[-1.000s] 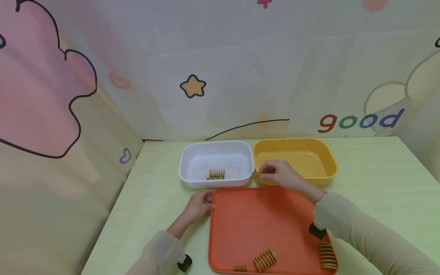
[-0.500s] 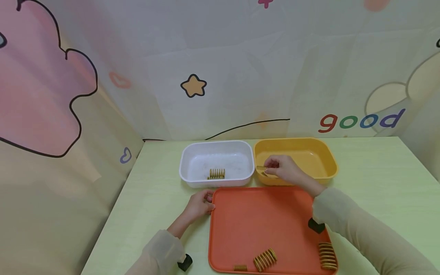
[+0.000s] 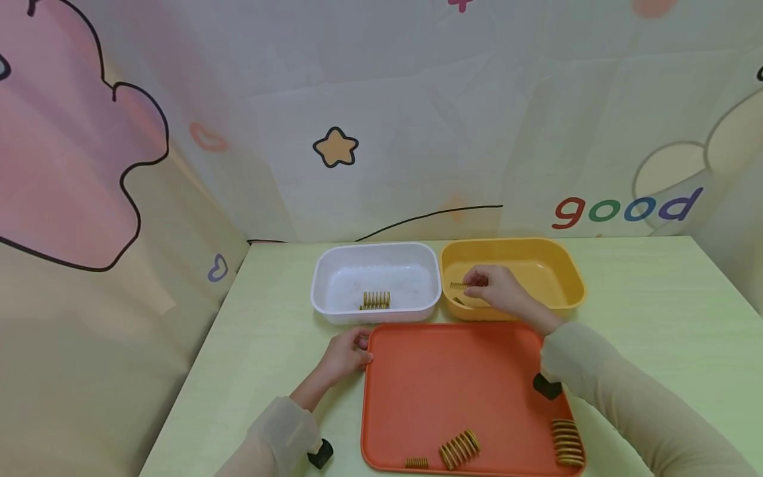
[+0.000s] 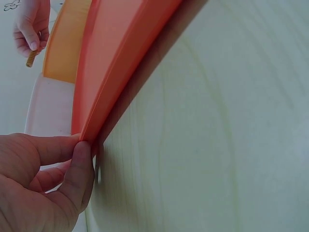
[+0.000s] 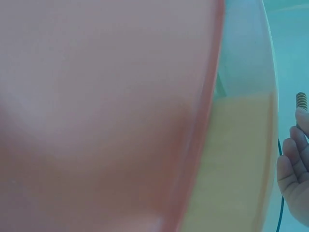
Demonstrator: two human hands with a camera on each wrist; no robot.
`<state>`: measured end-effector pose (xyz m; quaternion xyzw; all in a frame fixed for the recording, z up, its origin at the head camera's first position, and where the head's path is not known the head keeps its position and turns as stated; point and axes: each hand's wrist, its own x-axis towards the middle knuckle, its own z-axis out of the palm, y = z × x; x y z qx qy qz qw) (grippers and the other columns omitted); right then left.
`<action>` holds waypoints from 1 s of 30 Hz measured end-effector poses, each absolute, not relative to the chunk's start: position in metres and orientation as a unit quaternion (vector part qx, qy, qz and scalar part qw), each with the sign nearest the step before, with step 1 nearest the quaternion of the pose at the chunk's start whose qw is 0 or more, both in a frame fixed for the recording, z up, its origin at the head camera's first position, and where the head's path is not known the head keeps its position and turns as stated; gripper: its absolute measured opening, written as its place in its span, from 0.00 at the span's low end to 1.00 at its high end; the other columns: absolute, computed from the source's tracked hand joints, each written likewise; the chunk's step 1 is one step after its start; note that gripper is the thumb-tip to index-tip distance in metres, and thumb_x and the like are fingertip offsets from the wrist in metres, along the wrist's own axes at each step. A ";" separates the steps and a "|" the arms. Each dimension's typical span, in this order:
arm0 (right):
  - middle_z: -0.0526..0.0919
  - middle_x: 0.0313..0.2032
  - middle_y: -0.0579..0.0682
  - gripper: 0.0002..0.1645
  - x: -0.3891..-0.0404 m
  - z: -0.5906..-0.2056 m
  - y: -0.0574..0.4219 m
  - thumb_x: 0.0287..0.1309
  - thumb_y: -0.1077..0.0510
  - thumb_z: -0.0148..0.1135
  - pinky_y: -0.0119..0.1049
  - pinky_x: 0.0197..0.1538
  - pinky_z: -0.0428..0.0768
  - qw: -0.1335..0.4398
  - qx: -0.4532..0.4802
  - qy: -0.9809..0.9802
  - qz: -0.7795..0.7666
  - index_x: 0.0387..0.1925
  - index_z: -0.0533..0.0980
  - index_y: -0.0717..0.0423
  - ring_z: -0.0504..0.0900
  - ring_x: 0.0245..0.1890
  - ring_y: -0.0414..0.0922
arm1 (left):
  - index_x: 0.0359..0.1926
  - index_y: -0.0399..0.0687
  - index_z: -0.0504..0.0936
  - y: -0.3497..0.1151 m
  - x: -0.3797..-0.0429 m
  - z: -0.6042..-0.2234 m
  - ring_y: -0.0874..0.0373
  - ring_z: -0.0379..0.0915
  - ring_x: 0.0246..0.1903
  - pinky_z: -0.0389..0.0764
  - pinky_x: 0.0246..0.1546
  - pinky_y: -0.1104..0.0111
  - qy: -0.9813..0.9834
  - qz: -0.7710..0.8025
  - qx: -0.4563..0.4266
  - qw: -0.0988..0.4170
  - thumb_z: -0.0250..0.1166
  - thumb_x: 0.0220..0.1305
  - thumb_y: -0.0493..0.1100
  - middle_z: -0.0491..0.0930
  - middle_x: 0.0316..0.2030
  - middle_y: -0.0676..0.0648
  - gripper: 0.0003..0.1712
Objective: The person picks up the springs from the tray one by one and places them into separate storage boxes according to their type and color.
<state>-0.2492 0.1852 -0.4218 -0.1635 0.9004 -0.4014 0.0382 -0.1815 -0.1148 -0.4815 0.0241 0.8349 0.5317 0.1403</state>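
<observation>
My left hand (image 3: 344,358) pinches the left rim of an orange tray (image 3: 453,384) between thumb and fingers, as the left wrist view shows up close. My right hand (image 3: 495,288), over the left part of a yellow bin (image 3: 572,291), pinches a small brass-coloured coil spring (image 3: 458,285) by one end; its other end points left. In the right wrist view the same spring (image 5: 301,100) sticks out past the thumb. Along the tray's near side lie a small spring (image 3: 416,463), a large one (image 3: 459,450) and another large one (image 3: 568,443) in the right corner.
A white bin (image 3: 334,315) stands left of the yellow one, their walls side by side, with springs (image 3: 375,299) near its front wall. Both bins sit just behind the tray. A small dark piece (image 3: 458,301) shows inside the yellow bin. A patterned curtain (image 3: 417,132) backs the table.
My right hand has moved right and slightly back with the spring, from the gap between the bins to over the yellow bin. The left hand stays on the tray.
</observation>
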 end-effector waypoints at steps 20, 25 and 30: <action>0.78 0.26 0.54 0.07 -0.260 -0.433 0.192 0.44 0.67 0.63 0.30 0.32 0.72 0.052 -0.151 0.899 -0.407 0.29 0.76 0.65 0.71 0.27 0.42 | 0.48 0.33 0.72 -0.115 -0.182 -0.482 0.63 0.69 0.21 0.79 0.23 0.69 0.836 0.529 0.024 0.144 0.58 0.46 0.24 0.73 0.30 0.42 0.23; 0.78 0.26 0.54 0.07 -0.265 -0.436 0.194 0.45 0.66 0.63 0.30 0.32 0.71 0.063 -0.143 0.899 -0.409 0.29 0.76 0.66 0.70 0.27 0.41 | 0.47 0.33 0.72 -0.116 -0.182 -0.483 0.64 0.69 0.21 0.79 0.22 0.69 0.837 0.528 0.025 0.143 0.58 0.46 0.24 0.73 0.30 0.42 0.23; 0.78 0.27 0.54 0.07 -0.271 -0.439 0.198 0.46 0.66 0.62 0.31 0.33 0.72 0.069 -0.131 0.900 -0.410 0.30 0.75 0.66 0.71 0.27 0.41 | 0.47 0.33 0.73 -0.116 -0.182 -0.483 0.64 0.69 0.21 0.79 0.22 0.70 0.838 0.526 0.029 0.141 0.58 0.46 0.24 0.73 0.30 0.42 0.23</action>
